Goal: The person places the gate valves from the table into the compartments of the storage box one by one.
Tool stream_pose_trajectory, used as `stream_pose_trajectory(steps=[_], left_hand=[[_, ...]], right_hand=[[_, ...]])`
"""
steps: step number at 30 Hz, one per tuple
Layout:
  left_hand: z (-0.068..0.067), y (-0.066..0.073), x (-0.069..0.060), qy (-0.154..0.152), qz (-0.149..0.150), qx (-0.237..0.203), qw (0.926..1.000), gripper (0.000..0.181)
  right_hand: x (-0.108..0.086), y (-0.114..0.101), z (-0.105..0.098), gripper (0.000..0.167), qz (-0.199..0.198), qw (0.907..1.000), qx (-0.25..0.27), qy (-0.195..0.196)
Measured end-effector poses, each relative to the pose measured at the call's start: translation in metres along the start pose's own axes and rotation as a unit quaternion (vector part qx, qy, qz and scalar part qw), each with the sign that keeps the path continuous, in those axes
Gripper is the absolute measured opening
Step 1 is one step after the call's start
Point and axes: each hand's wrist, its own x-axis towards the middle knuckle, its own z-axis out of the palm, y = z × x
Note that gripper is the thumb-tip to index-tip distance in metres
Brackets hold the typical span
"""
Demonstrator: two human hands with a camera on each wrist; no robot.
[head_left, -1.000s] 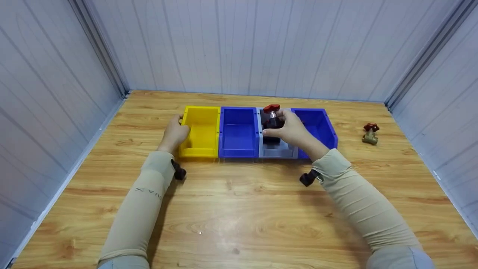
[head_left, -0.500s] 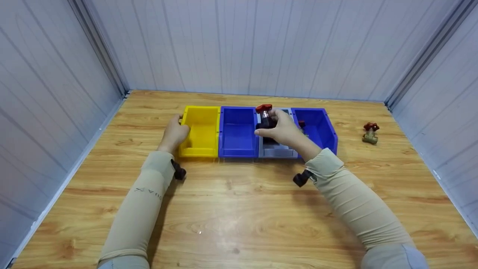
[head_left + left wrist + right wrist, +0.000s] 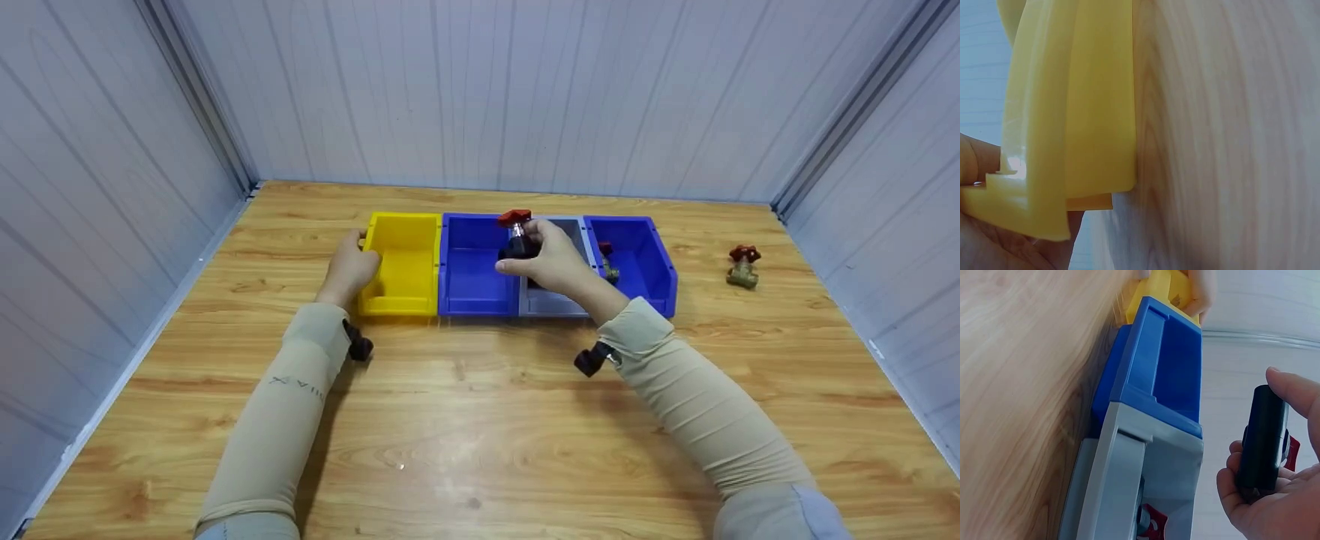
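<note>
While the left hand grips the yellow bin, the right hand holds a red-handled black valve above the gray bin.

The yellow bin is smooth, glossy plastic.

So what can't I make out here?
Right wrist view: held valve, red handle partly behind its body.
Right wrist view: red-handled valve in gray bin, cut off by bottom edge.
Left wrist view: left hand, cut off by left edge, partly behind yellow bin.
Head view: sleeve lettering, too small.
</note>
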Motion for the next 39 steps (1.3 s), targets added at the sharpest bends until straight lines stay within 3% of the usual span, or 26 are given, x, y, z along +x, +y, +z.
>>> stream_pose_trajectory(steps=[21,39], left_hand=[[0.001,0.0,0.001,0.0,0.0,0.011,0.9999,0.064],[-0.002,-0.001,-0.001,-0.002,0.006,0.006,1.0,0.065]], right_hand=[[0.004,-0.001,0.021,0.067,-0.02,0.9977,0.063,-0.017],[0.003,-0.007,0.03,0.076,-0.009,0.9986,0.043,-0.029]])
